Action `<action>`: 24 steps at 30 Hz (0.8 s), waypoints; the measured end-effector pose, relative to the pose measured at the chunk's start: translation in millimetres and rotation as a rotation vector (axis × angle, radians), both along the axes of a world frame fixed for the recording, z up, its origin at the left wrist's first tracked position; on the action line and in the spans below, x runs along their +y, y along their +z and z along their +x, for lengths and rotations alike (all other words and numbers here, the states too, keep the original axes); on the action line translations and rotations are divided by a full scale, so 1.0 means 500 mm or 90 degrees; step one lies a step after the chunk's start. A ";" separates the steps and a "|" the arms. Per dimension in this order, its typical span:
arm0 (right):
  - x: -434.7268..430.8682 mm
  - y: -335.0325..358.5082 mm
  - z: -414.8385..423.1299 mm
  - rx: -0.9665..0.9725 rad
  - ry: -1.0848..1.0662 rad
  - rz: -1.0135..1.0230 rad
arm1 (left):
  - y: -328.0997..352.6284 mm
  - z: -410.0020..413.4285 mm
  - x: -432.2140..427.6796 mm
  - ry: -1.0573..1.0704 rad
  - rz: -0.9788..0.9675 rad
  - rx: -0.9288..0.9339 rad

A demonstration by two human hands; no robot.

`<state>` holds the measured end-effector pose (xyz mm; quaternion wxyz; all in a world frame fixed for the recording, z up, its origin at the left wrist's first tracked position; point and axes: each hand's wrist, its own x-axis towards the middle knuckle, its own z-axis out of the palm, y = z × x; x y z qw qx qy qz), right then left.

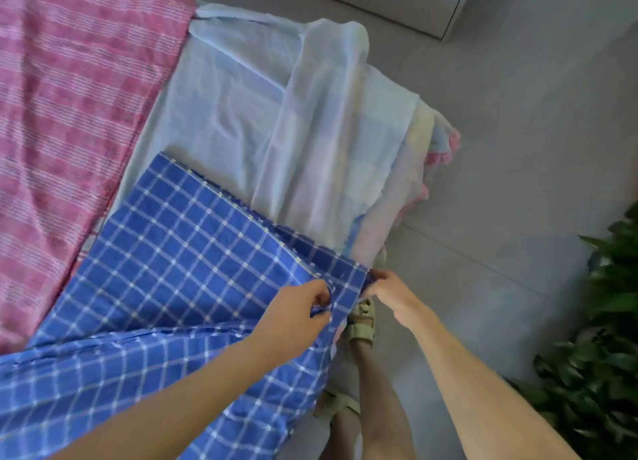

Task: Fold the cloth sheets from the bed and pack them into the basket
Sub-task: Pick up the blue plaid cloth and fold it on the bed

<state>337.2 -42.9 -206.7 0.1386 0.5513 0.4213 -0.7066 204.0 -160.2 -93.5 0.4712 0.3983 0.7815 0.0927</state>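
— The blue checked sheet (pixel 179 252) in the head view: where do you have it?
— You have it spread over the near part of the bed, its right edge hanging off the bed's side by your legs. Your left hand (pixel 293 318) pinches that edge, fingers curled round a fold of the cloth. Your right hand (pixel 388 292) grips the corner just beside it — the two hands are close together on the same edge.
— And around it?
— A pink striped sheet (pixel 69 114) lies to the left, its edge just beside the blue one. A pale blue sheet (pixel 248 114) lies beyond, with a sheer white cloth (pixel 321 142) draped over it. Your sandals (pixel 360 319) stand on the grey floor (pixel 518 148); a green plant (pixel 600 373) sits at the right.
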 end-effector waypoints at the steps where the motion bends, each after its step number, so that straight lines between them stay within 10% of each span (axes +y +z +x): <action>1: -0.003 -0.001 0.010 0.012 -0.008 -0.004 | -0.002 0.004 -0.002 -0.041 0.001 0.012; 12: -0.098 0.152 0.106 0.054 -0.204 0.264 | 0.084 0.038 -0.013 0.064 0.041 -0.014; 24: -0.260 0.336 -0.036 0.070 0.121 0.767 | 0.179 0.012 -0.114 0.250 0.026 -0.041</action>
